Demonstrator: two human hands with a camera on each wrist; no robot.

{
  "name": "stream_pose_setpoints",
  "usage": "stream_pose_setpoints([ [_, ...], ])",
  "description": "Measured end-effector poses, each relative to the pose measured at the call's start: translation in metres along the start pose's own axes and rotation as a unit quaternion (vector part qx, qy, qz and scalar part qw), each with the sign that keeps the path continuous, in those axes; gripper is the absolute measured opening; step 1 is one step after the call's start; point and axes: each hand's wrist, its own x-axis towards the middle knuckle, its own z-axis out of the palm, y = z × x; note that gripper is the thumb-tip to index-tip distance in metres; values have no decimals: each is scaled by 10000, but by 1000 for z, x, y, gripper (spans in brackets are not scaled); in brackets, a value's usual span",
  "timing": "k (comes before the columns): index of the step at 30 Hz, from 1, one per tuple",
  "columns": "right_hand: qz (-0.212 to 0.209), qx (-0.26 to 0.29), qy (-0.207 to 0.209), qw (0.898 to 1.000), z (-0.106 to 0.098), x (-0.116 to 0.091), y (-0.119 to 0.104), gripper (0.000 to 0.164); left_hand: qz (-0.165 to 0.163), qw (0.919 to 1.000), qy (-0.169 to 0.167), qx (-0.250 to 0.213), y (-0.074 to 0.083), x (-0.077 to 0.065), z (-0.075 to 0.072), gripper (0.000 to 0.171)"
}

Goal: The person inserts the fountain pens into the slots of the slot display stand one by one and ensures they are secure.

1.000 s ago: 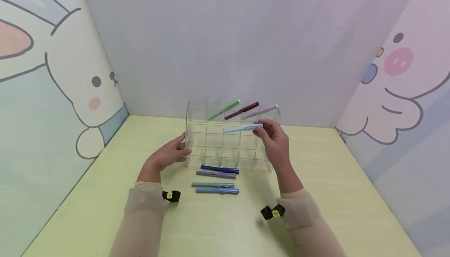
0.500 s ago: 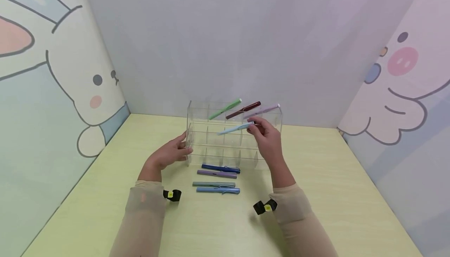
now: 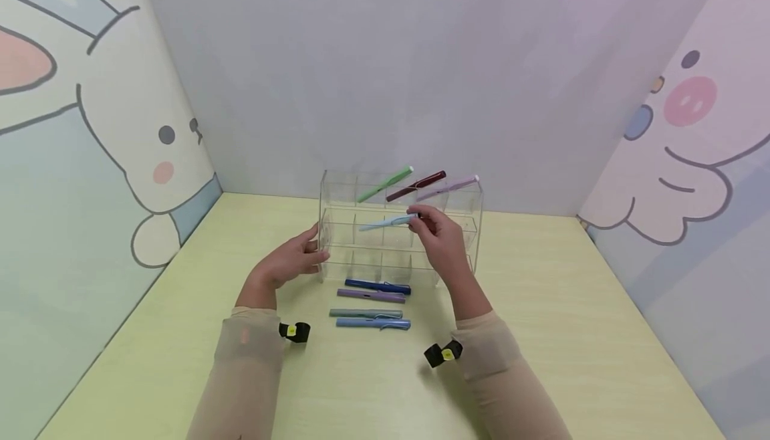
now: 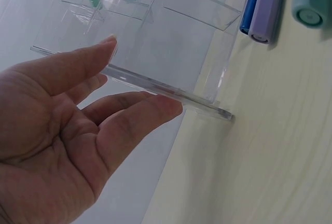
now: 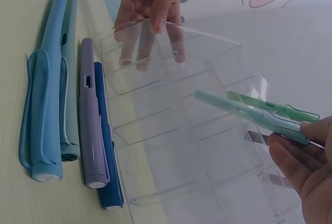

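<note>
My right hand (image 3: 442,243) pinches a pale blue pen (image 3: 385,223) near its capped end, between thumb and fingers. The pen slants in front of the middle tier of a clear acrylic pen holder (image 3: 397,249), its other end pointing left. In the right wrist view, the held pen (image 5: 241,113) overlaps the holder's tiers. My left hand (image 3: 291,261) grips the holder's left side panel, with fingertips at its edge in the left wrist view. On the top tier lie a green pen (image 3: 385,184), a dark red pen (image 3: 416,186) and a lilac pen (image 3: 448,188).
In front of the holder, a dark blue pen (image 3: 377,287), a purple pen (image 3: 369,295), a grey-green pen (image 3: 365,313) and a blue pen (image 3: 373,323) lie sideways on the pale yellow table (image 3: 361,386). A grey wall (image 3: 385,79) rises close behind the holder.
My right hand has moved left with the pale blue pen, across the front of the middle tier. The left hand keeps its place on the holder's side.
</note>
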Motion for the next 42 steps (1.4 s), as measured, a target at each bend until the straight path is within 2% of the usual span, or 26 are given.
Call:
stream_pose_setpoints([
  [14, 24, -802, -246, 9965, 7, -3, -3, 29, -30, 10000, 26, 37, 4, -2, 1, 81],
  [28, 100, -960, -555, 9938, 5, -3, -7, 35, 3, 9999, 38, 96, 3, -2, 0, 82],
  [42, 157, -662, -754, 9948, 5, -4, -7, 42, -43, 10000, 38, 77, 2, -1, 1, 83],
])
